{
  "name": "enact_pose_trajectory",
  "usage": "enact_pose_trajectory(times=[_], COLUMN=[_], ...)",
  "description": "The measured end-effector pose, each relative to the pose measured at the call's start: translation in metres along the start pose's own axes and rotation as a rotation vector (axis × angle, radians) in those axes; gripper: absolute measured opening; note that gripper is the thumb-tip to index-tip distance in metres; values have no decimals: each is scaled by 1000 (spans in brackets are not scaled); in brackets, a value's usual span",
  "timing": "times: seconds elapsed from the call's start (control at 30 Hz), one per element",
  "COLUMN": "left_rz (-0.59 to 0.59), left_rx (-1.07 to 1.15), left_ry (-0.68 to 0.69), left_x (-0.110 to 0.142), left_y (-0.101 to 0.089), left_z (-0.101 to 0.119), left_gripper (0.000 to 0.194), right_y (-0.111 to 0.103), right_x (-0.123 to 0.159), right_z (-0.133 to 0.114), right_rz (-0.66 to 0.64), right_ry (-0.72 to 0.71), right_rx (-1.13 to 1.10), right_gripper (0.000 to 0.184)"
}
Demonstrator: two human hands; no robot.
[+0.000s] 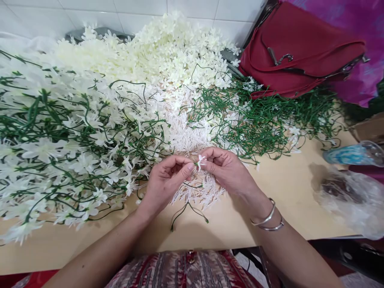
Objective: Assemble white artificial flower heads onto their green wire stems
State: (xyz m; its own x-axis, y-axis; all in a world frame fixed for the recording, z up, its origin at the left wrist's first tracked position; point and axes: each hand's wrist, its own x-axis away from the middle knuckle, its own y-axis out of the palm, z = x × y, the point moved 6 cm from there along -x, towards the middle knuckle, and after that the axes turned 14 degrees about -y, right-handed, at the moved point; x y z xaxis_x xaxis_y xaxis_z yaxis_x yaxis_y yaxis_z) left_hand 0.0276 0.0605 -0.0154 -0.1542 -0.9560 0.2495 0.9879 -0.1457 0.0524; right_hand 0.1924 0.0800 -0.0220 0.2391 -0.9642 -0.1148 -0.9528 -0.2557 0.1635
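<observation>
Over the table's middle, my left hand (166,176) and my right hand (229,170) meet fingertip to fingertip. Thumb and forefinger of the left are pinched on a green plastic stem (188,206), whose thin branches seem to hang below the hand. Between the two hands shows a small white artificial flower (200,162), pinched by the right fingertips and touching the green tip. Beneath both hands lies a heap of thin white stamens (192,132). Close by on the left is a large pile of white flowers on green stems (99,160).
Loose cream petals (180,48) are heaped against the tiled wall. Bare green stems (264,124) lie right of centre, below a red handbag (303,48). A blue-patterned cup (348,154) lies on its side at right, near a clear plastic bag (357,200).
</observation>
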Motion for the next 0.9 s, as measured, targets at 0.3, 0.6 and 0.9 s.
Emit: enact_pose_trajectory(times=[0.3, 0.6, 0.9], left_rz=[40, 68, 57], left_rx=[-72, -49, -75], left_ry=[27, 46, 52], left_x=[3, 1, 3], left_y=[1, 2, 3], left_z=[-9, -15, -13], left_gripper=[15, 15, 15], right_y=[9, 12, 7], right_x=[3, 1, -1], right_z=[-4, 1, 4], right_rz=[33, -2, -7], right_ry=[38, 52, 58], right_rx=[98, 55, 14], right_gripper=[19, 18, 26])
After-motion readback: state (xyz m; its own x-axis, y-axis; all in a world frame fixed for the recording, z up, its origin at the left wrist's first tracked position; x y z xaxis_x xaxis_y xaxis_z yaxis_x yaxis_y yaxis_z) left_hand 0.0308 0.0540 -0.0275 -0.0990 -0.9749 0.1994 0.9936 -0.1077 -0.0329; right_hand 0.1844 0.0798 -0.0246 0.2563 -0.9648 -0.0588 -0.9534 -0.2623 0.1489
